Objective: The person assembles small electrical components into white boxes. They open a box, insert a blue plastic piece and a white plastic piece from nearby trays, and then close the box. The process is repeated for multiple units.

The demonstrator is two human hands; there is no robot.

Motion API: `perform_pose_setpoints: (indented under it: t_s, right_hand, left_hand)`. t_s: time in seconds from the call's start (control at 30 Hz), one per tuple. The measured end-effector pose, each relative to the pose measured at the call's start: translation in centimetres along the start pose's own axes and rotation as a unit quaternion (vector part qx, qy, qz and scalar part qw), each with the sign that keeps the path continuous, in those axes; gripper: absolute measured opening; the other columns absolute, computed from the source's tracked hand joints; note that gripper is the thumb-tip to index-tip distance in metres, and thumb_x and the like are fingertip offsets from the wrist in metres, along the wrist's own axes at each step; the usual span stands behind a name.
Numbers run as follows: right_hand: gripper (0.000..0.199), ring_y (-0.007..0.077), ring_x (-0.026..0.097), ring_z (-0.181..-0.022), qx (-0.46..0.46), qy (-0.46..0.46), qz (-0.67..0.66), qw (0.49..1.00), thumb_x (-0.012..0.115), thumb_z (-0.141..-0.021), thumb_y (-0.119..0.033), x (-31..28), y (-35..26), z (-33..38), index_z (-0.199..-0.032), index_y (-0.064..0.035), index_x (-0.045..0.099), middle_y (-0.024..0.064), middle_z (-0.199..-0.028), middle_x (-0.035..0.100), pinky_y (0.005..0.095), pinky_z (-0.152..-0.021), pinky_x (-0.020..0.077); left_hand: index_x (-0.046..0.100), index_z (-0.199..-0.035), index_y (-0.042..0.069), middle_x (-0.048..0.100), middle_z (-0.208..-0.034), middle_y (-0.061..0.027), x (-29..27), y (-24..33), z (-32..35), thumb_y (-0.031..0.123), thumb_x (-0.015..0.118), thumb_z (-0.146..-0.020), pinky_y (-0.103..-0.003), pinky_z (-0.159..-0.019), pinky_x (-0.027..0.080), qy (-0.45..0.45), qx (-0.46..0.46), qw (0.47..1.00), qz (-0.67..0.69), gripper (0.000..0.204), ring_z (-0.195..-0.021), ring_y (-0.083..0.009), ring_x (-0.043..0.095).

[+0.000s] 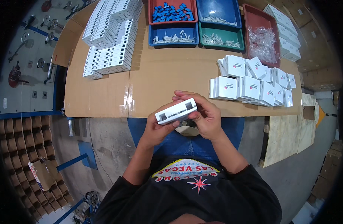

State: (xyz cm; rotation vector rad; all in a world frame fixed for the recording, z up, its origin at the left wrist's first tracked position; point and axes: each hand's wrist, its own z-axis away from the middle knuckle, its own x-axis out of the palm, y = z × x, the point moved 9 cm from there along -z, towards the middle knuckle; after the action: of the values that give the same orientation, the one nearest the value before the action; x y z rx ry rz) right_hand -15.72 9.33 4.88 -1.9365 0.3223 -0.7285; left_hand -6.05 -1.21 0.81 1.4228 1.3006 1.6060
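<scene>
A flat white rectangular case (175, 111) with dark square openings (189, 106) is sitting tilted between the clasping left hand (156, 130) and right hand (209, 118), by the near edge of a brown cardboard-covered tabletop (164, 74) carrying red, blue and green plastic bins (219, 10) above a grey concrete floor (113, 139).

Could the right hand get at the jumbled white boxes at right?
Probably not freely: the right hand helps hold a white case, though nothing visible blocks its way to those boxes.
</scene>
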Motion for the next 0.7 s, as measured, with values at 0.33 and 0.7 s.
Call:
perform_pose_setpoints:
  t_s: [0.33, 0.7]
  right_hand:
    - [0.041, 0.0329, 0.061, -0.129, -0.003, 0.027, -0.016, 0.999, 0.069, -0.098, -0.017, -0.5, -0.3, 0.1, -0.131, 0.0074, 0.061, 0.0247, -0.138, 0.063, 0.0426, -0.109, 0.0483]
    - [0.038, 0.0362, 0.065, -0.123, -0.013, 0.050, -0.016, 0.999, 0.073, -0.096, -0.016, -1.0, 0.3, 1.0, -0.124, 0.0056, 0.060, 0.0270, -0.127, 0.068, 0.0460, -0.106, 0.0517]
  left_hand:
    - [0.055, -0.140, -0.003, 0.062, -0.138, -0.0143, 1.7, 2.5, -0.3, 0.008, 0.074, -0.094, -0.035, -0.110, 0.046, 0.051, 0.046, 0.997, -0.039, 0.051, -0.128, -0.0198, 0.059]
    - [0.059, -0.131, -0.006, 0.067, -0.129, -0.0166, 0.9, 3.7, 0.4, 0.027, 0.073, -0.098, -0.039, -0.108, 0.048, 0.086, 0.160, 0.983, -0.024, 0.049, -0.122, -0.0243, 0.064]
